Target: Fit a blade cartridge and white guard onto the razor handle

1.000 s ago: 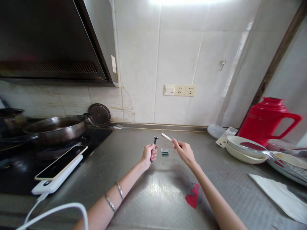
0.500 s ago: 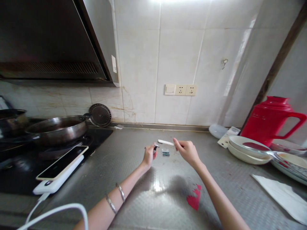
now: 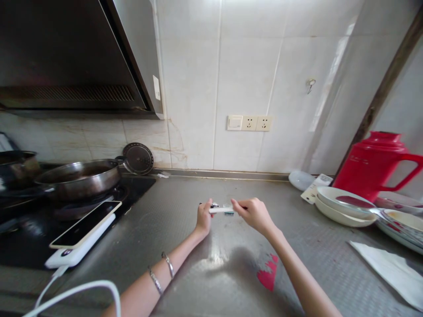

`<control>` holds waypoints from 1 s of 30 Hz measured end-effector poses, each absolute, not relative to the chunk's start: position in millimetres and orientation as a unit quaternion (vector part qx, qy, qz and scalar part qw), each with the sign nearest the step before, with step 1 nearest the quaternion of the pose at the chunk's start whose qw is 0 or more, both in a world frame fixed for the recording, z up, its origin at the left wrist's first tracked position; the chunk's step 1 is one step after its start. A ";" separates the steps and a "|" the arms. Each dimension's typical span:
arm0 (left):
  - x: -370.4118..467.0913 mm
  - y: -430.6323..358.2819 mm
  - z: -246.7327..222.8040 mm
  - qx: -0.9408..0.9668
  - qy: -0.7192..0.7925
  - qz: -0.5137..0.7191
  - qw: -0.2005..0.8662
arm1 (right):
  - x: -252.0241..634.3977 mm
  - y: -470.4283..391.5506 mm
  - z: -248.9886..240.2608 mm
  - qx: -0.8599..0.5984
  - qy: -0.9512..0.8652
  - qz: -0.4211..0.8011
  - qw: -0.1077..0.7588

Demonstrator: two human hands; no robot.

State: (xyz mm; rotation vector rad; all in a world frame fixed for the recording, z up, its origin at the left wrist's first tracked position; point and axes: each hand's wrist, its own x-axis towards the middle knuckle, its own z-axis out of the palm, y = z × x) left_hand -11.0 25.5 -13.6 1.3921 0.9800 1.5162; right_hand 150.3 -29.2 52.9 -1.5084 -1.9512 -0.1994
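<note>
My right hand (image 3: 254, 213) is closed around one end of a slim white stick-like handle (image 3: 220, 211), which lies level between my two hands. The left tip of this handle meets the fingers of my left hand (image 3: 204, 217). My left hand is closed on a small black-and-silver piece (image 3: 214, 205); its exact kind is too small to make out. Behind the handle, on the metal counter, rests a small clear case with teal contents (image 3: 228, 213), partly hidden by the handle.
On the left, a steel pan (image 3: 81, 176) sits on the stove beside a phone (image 3: 87, 223) lying on a white power bank (image 3: 62, 259). To the right stand a red thermos jug (image 3: 370, 165) and stacked bowls (image 3: 340, 213). A paper sheet (image 3: 386, 268) lies nearer.
The white handle has come down and left in my right hand, from behind the clear case to in front of it. Its tip now meets my left hand, which has barely moved.
</note>
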 end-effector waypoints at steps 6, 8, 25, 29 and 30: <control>-10.7 24.4 -12.3 0.553 0.392 0.602 0.421 | 149.1 -29.0 50.9 -0.576 -0.746 -0.053 0.329; -11.3 24.8 -11.1 0.548 0.398 0.604 0.419 | 151.7 -28.1 50.6 -0.575 -0.746 -0.044 0.332; -2.6 20.4 -5.9 0.460 0.418 0.552 0.555 | 171.3 -18.0 44.0 -0.605 -0.709 -0.008 0.362; 2.0 15.7 1.5 0.362 0.408 0.469 0.695 | 180.6 -9.8 37.0 -0.683 -0.645 -0.021 0.342; 3.5 13.9 3.3 0.345 0.398 0.457 0.717 | 182.7 -8.2 34.9 -0.690 -0.641 -0.021 0.334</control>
